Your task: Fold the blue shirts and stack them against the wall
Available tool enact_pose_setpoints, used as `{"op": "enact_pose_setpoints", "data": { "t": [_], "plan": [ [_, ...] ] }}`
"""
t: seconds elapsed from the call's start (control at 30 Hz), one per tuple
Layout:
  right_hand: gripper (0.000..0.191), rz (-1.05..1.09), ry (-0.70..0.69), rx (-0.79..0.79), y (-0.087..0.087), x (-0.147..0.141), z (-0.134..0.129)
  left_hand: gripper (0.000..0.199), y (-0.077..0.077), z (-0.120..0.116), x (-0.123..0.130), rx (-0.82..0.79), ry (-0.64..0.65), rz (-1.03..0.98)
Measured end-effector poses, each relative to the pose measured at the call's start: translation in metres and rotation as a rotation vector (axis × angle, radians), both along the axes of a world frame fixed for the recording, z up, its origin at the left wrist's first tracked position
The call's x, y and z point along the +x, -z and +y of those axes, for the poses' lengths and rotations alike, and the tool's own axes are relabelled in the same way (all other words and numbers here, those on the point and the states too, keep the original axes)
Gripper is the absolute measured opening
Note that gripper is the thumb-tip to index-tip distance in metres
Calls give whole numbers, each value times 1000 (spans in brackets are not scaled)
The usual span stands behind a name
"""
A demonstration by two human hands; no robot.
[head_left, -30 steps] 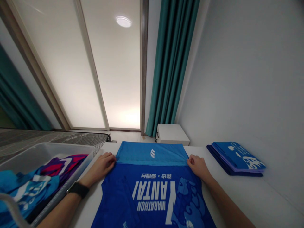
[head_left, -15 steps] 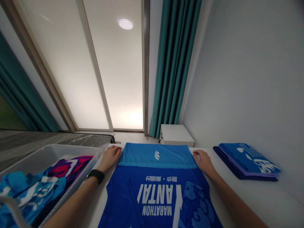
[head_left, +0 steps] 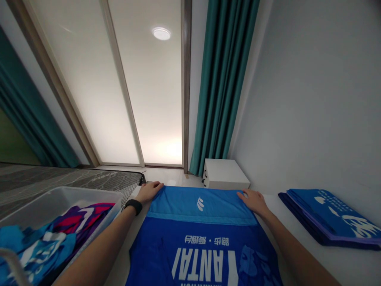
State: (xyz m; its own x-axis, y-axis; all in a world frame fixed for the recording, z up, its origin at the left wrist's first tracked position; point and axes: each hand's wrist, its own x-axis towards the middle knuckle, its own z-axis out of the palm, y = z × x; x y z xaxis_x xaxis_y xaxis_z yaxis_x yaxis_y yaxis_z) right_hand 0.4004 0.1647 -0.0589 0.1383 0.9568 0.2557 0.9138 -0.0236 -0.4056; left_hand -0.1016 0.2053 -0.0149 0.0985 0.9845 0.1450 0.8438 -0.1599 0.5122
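Our left hand lies over the far left corner of a blue printed shirt, fingers close together; whether they pinch the cloth we cannot tell. Our right hand is at the far right corner, thumb and fingers somewhat apart at the edge; its grip we likewise cannot confirm. We find the shirt spread on a white table, light-blue band farthest from us, "ANTAI" lettering upside down, near end out of view. We note a dark wrist strap on our left wrist. To the right rests a folded clothing stack; to the left, a translucent plastic bin holds crumpled garments. Beyond stands a white cabinet near a teal curtain.
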Motion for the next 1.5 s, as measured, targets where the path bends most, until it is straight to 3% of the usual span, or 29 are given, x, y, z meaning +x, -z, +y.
{"op": "enact_pose_setpoints", "data": {
  "t": [0.23,0.37,0.53,0.97,1.1,1.5],
  "plan": [
    [24,110,-93,46,-3,2,7,39,6,-2,-4,-2,83,-208],
    [25,324,-145,117,-5,7,3,40,7,-4,-4,-2,92,-372],
    [28,519,-143,106,-6,6,-2,42,5,-7,-4,17,58,-325],
    [26,295,-45,135,-9,1,-2,37,6,-6,-5,102,66,-134],
    [38,247,-14,169,-9,-1,-5,44,6,-9,-4,120,72,-107],
    [31,297,23,177,-18,-9,-40,33,0,-45,-3,231,87,-68]
  ]
}}
